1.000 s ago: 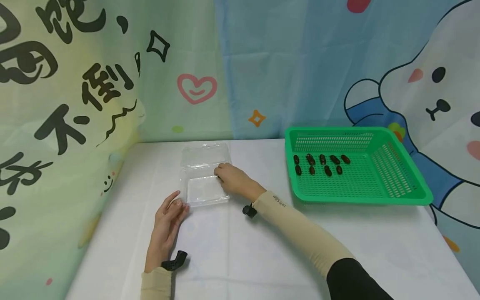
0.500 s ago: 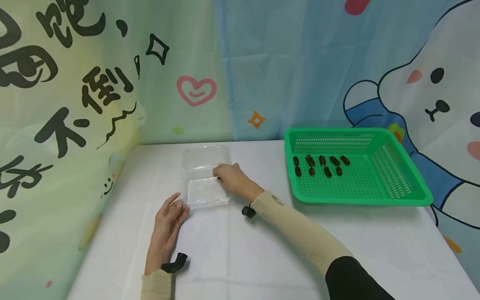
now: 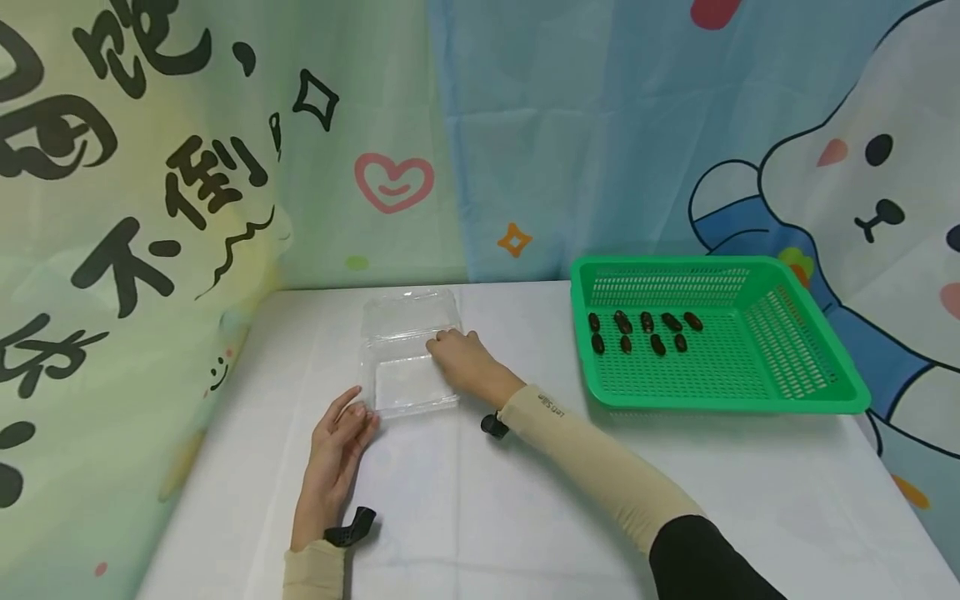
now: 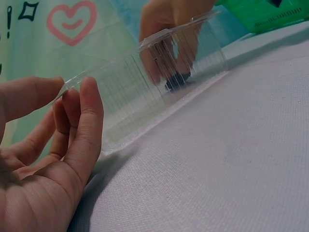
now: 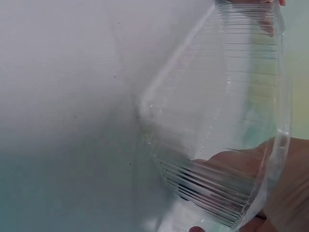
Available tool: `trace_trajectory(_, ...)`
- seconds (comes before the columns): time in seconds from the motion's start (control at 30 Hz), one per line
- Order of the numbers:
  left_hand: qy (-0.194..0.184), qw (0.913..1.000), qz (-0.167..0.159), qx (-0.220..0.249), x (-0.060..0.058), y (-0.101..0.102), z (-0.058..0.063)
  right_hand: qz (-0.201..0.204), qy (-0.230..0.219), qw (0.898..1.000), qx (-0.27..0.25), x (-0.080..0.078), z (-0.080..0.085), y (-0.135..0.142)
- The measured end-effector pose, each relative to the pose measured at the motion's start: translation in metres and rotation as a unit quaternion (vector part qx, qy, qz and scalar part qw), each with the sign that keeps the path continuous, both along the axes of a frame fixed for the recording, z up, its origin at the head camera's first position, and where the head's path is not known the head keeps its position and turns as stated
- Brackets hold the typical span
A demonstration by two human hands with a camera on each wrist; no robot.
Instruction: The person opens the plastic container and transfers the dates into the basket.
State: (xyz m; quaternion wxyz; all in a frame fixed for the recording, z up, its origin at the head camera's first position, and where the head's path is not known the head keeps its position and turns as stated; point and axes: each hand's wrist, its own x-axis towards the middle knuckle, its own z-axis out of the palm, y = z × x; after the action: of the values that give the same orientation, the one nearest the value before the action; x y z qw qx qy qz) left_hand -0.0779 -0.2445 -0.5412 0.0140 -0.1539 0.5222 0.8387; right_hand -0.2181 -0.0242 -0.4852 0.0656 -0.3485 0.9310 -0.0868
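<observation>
A clear plastic box point(image 3: 411, 382) lies with its lid point(image 3: 412, 313) folded back on the white table. My left hand point(image 3: 341, 446) pinches the near-left corner of its rim between thumb and fingers, close up in the left wrist view. My right hand point(image 3: 468, 364) reaches over the right side of the box with fingers pointing down inside. Through the ribbed wall in the left wrist view, its fingertips pinch a dark, wrinkled oval date point(image 4: 177, 81) near the box floor. From the head view that date is hidden under the hand.
A green mesh basket point(image 3: 780, 367) stands at the back right, with several dark brown dates point(image 3: 657, 344) in two rows at its left. White cloth point(image 3: 525, 517) covers the table. A printed curtain point(image 3: 525, 150) hangs right behind it.
My right hand has shifted slightly, and the dark date that showed at its fingertips is now hidden from the head view. The left hand keeps its place at the box corner.
</observation>
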Motion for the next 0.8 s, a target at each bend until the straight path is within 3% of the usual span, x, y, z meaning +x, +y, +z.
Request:
trace_trajectory(0.53, -0.007, 0.9999, 0.007, -0.012, 0.0005, 0.0006, 0.0002, 0.004, -0.064, 0.994, -0.092, -0.0032, -0.0062, 0.0044)
trace_trajectory(0.8, -0.004, 0.9999, 0.005, -0.010, 0.0010, 0.0012, 0.0007, -0.025, -0.107, 0.978, -0.179, -0.0097, -0.0091, 0.0051)
